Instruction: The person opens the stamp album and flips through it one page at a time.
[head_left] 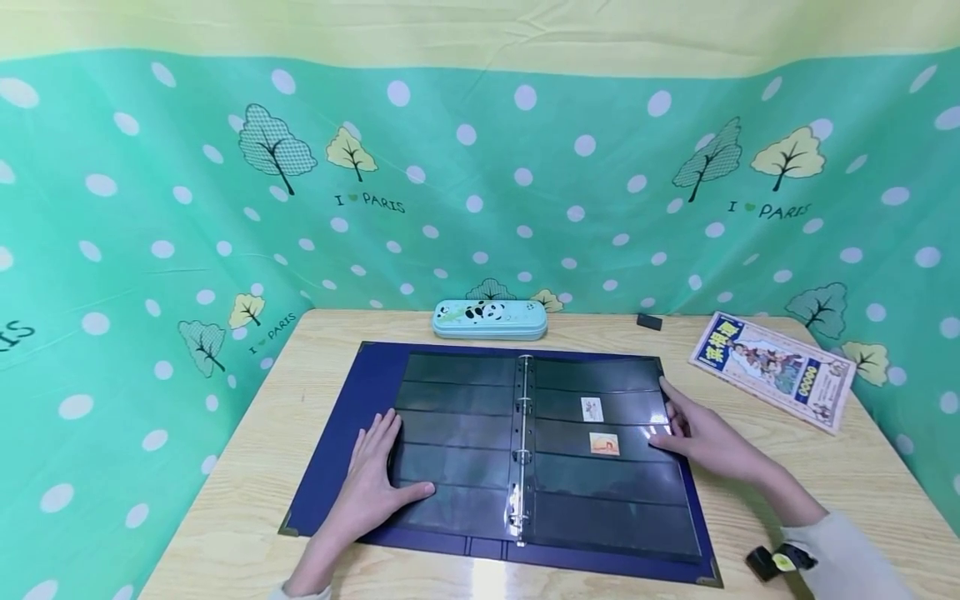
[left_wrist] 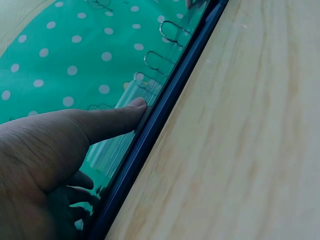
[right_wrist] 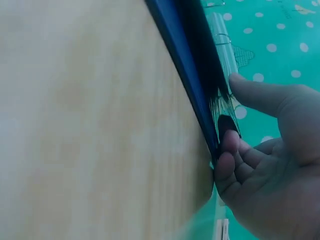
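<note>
A dark blue ring-bound stamp album [head_left: 322, 467] lies spread on the table, with black pocket pages [head_left: 450, 467] on both sides of metal rings [head_left: 524, 408]. Two small stamps sit in the right page: a whitish one [head_left: 592, 409] and, just below, an orange one [head_left: 604, 444]. My left hand [head_left: 371, 483] rests on the left page's outer edge, thumb stretched over the page and fingers straight. At the right page's outer edge, my right hand [head_left: 693, 429] pinches the page edge, thumb on top and fingers curled at the side; the right wrist view shows several leaves there [right_wrist: 222, 107].
Behind the album stands a light blue panda pencil case [head_left: 490, 319]. A small black block [head_left: 649, 322] lies to its right. Farther right is a colourful printed booklet [head_left: 776, 367]. A polka-dot curtain [head_left: 480, 183] borders the wooden table [head_left: 247, 500].
</note>
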